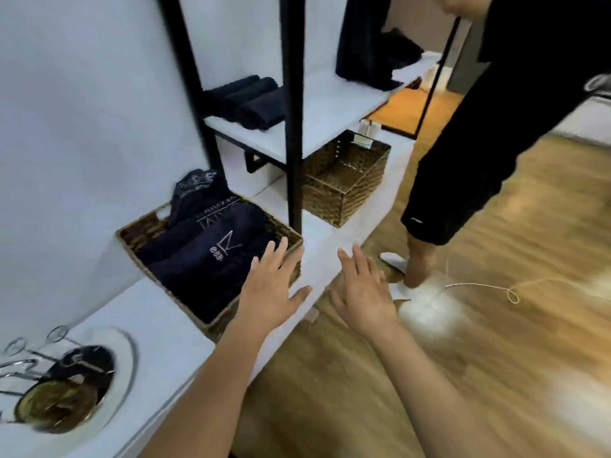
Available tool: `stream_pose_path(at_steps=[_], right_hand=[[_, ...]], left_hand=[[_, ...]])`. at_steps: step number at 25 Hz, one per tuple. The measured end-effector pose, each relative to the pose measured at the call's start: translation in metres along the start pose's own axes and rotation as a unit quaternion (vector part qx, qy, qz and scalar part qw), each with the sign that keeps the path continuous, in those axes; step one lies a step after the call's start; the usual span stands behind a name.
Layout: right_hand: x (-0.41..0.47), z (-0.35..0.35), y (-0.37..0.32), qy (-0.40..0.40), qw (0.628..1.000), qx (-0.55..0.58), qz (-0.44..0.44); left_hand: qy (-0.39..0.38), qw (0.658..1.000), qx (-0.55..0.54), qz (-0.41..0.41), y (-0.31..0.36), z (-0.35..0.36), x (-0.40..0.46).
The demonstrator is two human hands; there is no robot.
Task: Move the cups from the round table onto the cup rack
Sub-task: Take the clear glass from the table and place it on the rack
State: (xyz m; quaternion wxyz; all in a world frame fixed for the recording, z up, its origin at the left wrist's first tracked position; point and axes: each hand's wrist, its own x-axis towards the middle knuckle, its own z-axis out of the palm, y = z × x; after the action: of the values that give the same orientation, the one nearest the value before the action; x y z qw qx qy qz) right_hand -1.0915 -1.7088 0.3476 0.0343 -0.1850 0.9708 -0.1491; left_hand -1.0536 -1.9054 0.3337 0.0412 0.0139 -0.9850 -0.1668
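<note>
hovering spread and empty, left grip (274, 285) and right grip (363, 292); cup rack (49, 365) blurred, cut off.

Left hand (274, 285), right hand (363, 292): bare; forearms unsleeved.

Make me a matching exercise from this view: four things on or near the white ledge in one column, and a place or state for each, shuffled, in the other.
Things
1. left hand
2. right hand
3. near basket
4. far basket

Places or states
A. holds folded dark towels
B. open, over the ledge edge and wooden floor
C. behind the black post, under the shelf, no dark towels
D. open, over the towel basket's corner

Pairs: 1-D, 2-B, 3-A, 4-C
</note>
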Motion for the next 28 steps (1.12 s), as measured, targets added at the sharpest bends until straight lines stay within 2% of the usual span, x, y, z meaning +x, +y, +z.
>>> stream_pose_path(at_steps=[4,10,14,20,25,28], right_hand=[[-0.049,-0.041,0.126,0.045,0.991,0.016,0.127],[-0.121,-0.070,0.271,0.084,0.942,0.034,0.324],[-0.138,-0.087,0.357,0.098,0.907,0.034,0.408],[-0.106,-0.126,0.502,0.125,0.863,0.043,0.488],[-0.096,-0.160,0.597,0.147,0.807,0.063,0.569],[-0.115,-0.171,0.639,0.158,0.776,0.055,0.608]], left_hand=[[-0.058,0.990,-0.020,0.127,0.140,0.051,0.050],[-0.140,0.945,-0.015,0.296,0.314,0.119,0.100],[-0.180,0.916,-0.021,0.359,0.407,0.172,0.145],[-0.207,0.879,-0.006,0.429,0.545,0.241,0.255],[-0.243,0.822,0.024,0.514,0.667,0.280,0.319],[-0.245,0.782,0.034,0.572,0.743,0.301,0.324]])
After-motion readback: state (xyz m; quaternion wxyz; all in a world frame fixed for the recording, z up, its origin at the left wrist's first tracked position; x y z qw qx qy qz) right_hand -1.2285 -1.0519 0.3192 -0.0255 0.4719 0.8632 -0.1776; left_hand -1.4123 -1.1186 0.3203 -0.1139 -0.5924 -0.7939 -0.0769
